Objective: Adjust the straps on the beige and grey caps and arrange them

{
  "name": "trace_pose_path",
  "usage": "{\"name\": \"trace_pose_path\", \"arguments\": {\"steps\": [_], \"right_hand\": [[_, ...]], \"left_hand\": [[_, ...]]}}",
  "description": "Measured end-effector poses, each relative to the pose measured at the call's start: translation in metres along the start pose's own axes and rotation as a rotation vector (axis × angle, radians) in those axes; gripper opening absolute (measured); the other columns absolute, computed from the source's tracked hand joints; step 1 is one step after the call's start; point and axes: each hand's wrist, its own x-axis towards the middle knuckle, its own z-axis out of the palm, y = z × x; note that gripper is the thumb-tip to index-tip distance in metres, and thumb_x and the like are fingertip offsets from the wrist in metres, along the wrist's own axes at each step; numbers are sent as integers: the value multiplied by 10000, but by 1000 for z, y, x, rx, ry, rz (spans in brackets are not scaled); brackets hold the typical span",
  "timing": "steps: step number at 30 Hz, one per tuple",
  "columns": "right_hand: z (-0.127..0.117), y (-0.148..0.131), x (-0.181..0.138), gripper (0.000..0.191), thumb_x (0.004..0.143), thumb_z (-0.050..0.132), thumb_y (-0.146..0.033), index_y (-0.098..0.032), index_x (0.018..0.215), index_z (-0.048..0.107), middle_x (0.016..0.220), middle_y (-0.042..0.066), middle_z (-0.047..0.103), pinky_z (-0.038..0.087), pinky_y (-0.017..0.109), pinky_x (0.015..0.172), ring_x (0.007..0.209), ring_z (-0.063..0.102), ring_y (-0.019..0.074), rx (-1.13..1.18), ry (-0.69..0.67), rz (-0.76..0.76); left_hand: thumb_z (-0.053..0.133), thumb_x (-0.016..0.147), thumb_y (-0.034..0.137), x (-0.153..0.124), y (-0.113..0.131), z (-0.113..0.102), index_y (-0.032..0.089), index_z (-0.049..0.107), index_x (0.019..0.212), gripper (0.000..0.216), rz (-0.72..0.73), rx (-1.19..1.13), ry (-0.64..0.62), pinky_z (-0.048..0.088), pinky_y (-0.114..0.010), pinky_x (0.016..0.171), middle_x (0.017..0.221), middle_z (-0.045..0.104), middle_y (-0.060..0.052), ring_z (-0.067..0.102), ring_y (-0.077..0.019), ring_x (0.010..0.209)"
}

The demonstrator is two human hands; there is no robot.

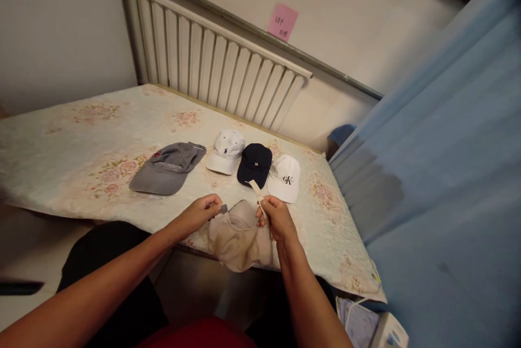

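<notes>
A beige cap point(240, 239) hangs over the near edge of the table point(81, 141), held by both hands. My left hand point(201, 213) pinches the small metal buckle at the cap's back. My right hand point(277, 216) pinches the cap's beige strap point(257, 190), which sticks up from its fingers. Beyond the hands lies a row of caps: a grey cap point(169, 169) with its brim toward the left, a white cap point(226, 151), a navy cap point(254, 164) and a white cap with a black logo point(285, 177).
A floral cloth covers the table. A white radiator point(211, 68) stands against the wall behind it, with a pink sticky note point(282, 21) above. A blue curtain point(448, 174) hangs at the right. A white device with a cable point(386, 331) sits low at the right.
</notes>
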Motion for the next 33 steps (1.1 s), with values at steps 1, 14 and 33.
{"name": "trace_pose_path", "arguments": {"steps": [1,14,33], "right_hand": [[0,1,0,149,723,622,-306,-177,682,560,496,-42,597,436,231,399,318,406,65,2,-2,4],[19,-10,17,136,707,624,-301,-187,694,552,482,-54,584,443,227,391,321,384,62,73,-34,-1],[60,14,26,276,598,741,-323,-166,634,517,489,-48,559,236,172,337,348,349,36,54,-237,163]], "left_hand": [[508,798,472,0,0,0,185,508,742,293,5,1,-2,288,-226,562,624,427,59,389,-114,588],[515,786,450,20,17,-14,187,476,706,277,31,-64,72,293,-221,545,617,403,60,373,-105,572],[515,774,314,27,25,-15,186,487,801,134,119,-1,-17,303,-220,554,661,433,58,406,-108,605]]}}
